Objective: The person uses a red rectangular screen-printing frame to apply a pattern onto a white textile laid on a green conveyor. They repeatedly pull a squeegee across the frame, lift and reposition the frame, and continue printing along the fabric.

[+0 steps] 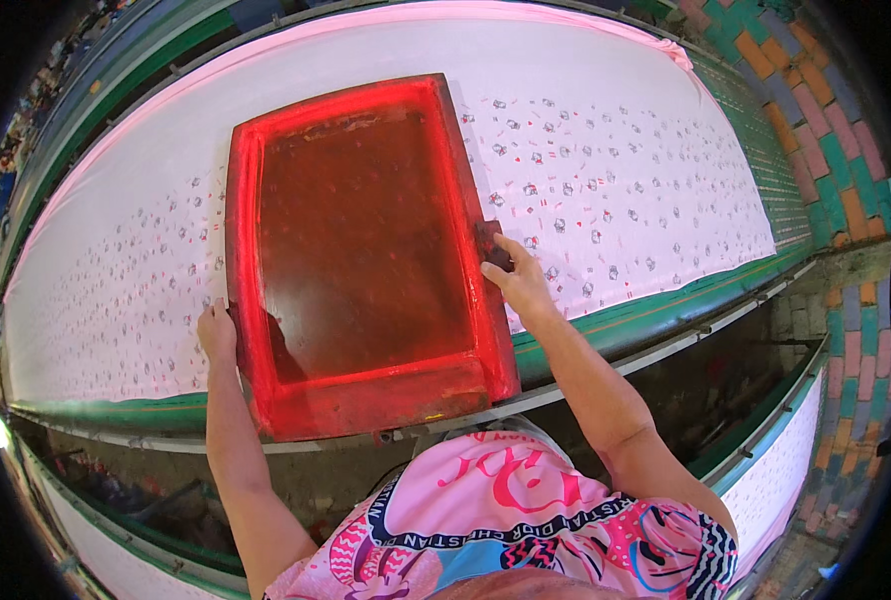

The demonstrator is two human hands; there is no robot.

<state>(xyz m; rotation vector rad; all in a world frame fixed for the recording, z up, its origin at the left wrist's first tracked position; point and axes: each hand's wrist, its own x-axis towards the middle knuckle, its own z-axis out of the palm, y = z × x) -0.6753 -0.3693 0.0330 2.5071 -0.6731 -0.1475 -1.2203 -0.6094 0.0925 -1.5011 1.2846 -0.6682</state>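
A large screen-printing frame (366, 385), its border smeared with red ink around a dark brown mesh, lies on white printed fabric (616, 190). My left hand (218, 330) is closed at the frame's left edge, its fingertips partly hidden. On the opposite side, my right hand (524, 283) grips a small dark handle (493, 240) that sticks out from the frame, thumb and fingers around it. Small grey and red motifs show on the fabric to both sides of the frame.
The fabric lies along a long green table (606, 322) with a metal rail (706, 322) at its near edge. A second table with printed fabric (776, 470) is behind me. Coloured paving bricks (831, 110) cover the floor at right.
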